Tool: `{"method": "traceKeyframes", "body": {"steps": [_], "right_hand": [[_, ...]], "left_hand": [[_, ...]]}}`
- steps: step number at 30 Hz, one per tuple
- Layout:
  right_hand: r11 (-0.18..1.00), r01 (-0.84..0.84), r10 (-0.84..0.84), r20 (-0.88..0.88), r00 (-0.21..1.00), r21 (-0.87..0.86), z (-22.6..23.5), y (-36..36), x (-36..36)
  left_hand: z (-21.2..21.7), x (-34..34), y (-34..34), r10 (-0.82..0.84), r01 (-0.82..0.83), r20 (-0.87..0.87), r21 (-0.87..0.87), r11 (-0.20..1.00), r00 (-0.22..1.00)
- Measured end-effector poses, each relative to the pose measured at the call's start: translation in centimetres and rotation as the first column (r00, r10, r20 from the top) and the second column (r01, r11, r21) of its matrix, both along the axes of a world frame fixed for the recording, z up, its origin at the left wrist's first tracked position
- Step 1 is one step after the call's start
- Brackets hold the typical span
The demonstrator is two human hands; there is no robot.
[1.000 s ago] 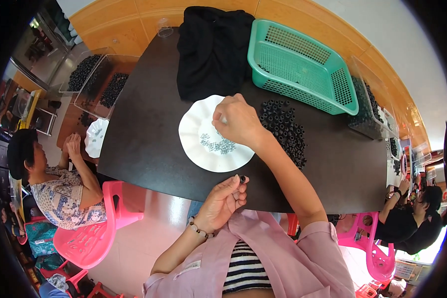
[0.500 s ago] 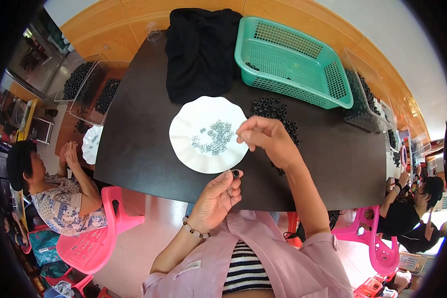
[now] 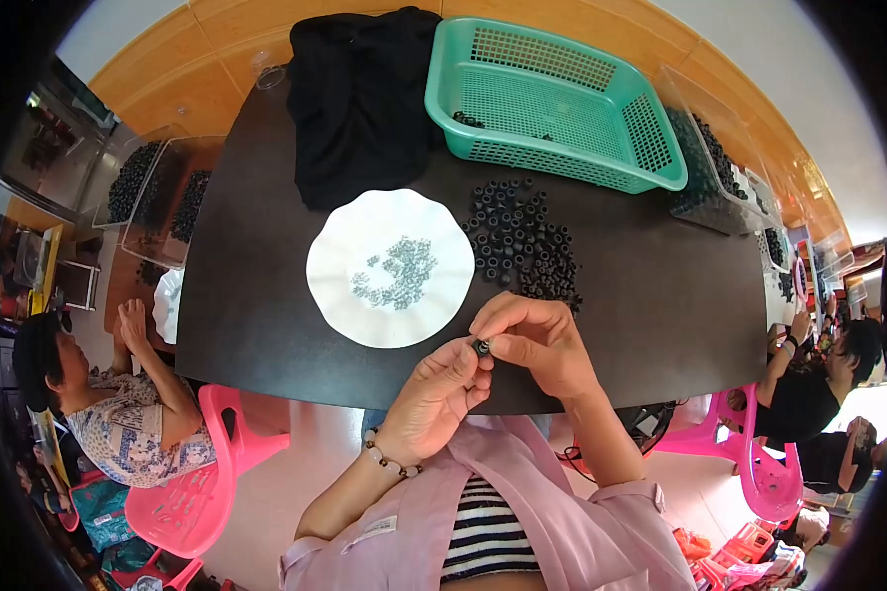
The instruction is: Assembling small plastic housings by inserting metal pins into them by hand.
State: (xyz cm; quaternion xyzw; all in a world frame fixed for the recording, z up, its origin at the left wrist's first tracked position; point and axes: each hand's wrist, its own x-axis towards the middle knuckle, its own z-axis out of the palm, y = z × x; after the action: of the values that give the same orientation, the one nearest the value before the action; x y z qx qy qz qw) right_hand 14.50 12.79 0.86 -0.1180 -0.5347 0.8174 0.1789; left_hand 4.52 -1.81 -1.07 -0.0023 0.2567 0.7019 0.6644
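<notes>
My left hand, with a beaded bracelet at the wrist, pinches a small black ring-shaped part between thumb and fingers near the table's front edge. The fingertips of my right hand are closed right at that part; anything between them is too small to make out. Just beyond my hands, at the left, is a white wavy-edged plate with a scatter of tiny silvery pieces on it. Many loose black ring-shaped parts lie to the plate's right, spreading towards my right hand.
Behind the plate lies a black cloth, and beside it a green mesh basket holding a few black parts. A clear bin of black parts stands at the right. Another person sits at the left near a pink chair.
My right hand has come from the plate's right edge down to the black part in my left hand. The view has shifted slightly, and the loose black parts are more exposed.
</notes>
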Motion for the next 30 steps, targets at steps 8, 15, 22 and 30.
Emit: {"method": "traceKeyframes", "body": {"steps": [8,15,22,30], "right_hand": [[0.999,0.005,-0.005,0.015,1.0,0.039,-0.6,-0.3,0.5],[0.985,0.089,-0.106,0.109,0.988,0.151,0.6,1.0,2.5],[0.493,0.283,-0.779,0.272,0.565,0.823,-0.8,7.4,8.6],[0.494,0.168,-0.72,0.292,0.63,0.853,-2.0,7.1,10.0]], "left_hand": [[-0.6,0.1,0.0,0.003,-0.004,-0.019,-0.035,0.999,1.0],[-1.0,0.3,0.2,-0.026,0.027,0.015,-0.039,0.999,1.0],[-1.8,0.3,0.0,0.007,-0.003,0.045,-0.07,0.998,0.999],[-1.9,1.1,1.0,-0.034,0.039,0.049,-0.107,0.994,0.998]]}}
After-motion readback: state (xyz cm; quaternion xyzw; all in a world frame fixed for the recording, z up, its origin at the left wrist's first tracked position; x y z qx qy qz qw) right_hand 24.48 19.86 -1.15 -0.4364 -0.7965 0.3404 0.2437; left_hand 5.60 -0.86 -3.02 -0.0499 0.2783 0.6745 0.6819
